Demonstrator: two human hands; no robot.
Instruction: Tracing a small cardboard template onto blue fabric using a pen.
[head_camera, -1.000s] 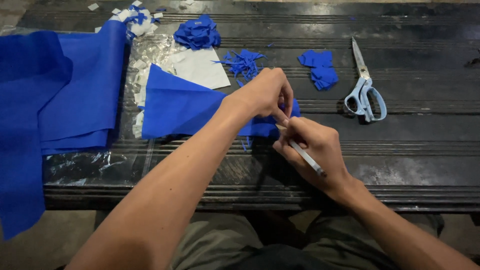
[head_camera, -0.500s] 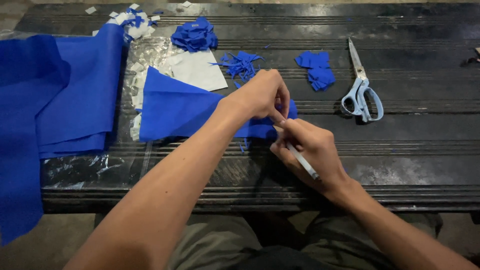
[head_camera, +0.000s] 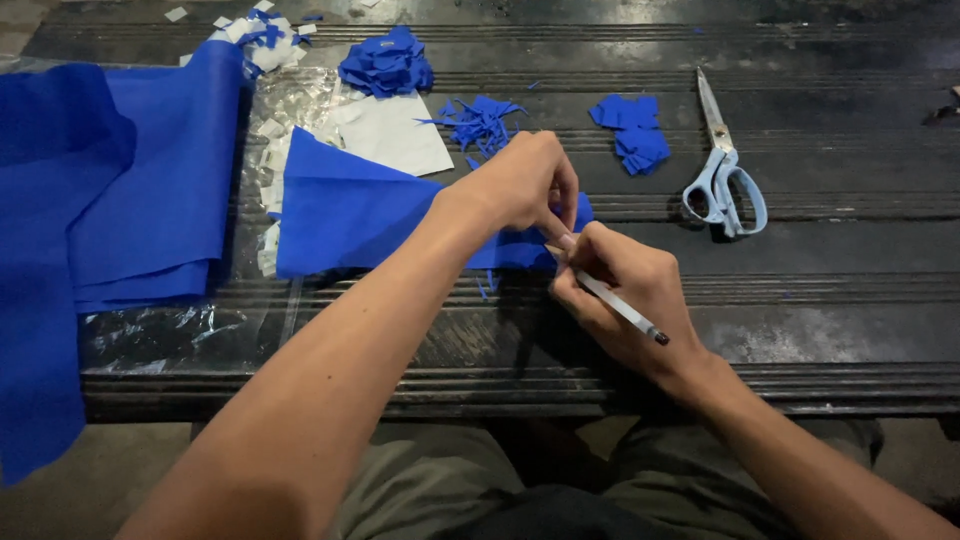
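On the dark ridged wooden table (head_camera: 860, 330), a folded blue paper sheet (head_camera: 350, 210) lies left of centre. The left hand (head_camera: 520, 185) rests on its right end, touching the right hand (head_camera: 625, 290), which sits just in front and grips a thin white pen (head_camera: 615, 303). A large blue paper roll (head_camera: 150, 170) lies further left, draping over the near edge. Behind the folded sheet lies a white paper sheet (head_camera: 395, 135), with a crumpled blue paper heap (head_camera: 385, 62) behind it. Light-handled scissors (head_camera: 722, 165) lie to the right, small blue paper squares (head_camera: 630, 130) just left of them.

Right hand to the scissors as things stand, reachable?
Probably yes. The scissors lie flat on the dark table, up and right of the right hand, with bare tabletop between. But that hand is holding a white pen, so a clean grab looks awkward.
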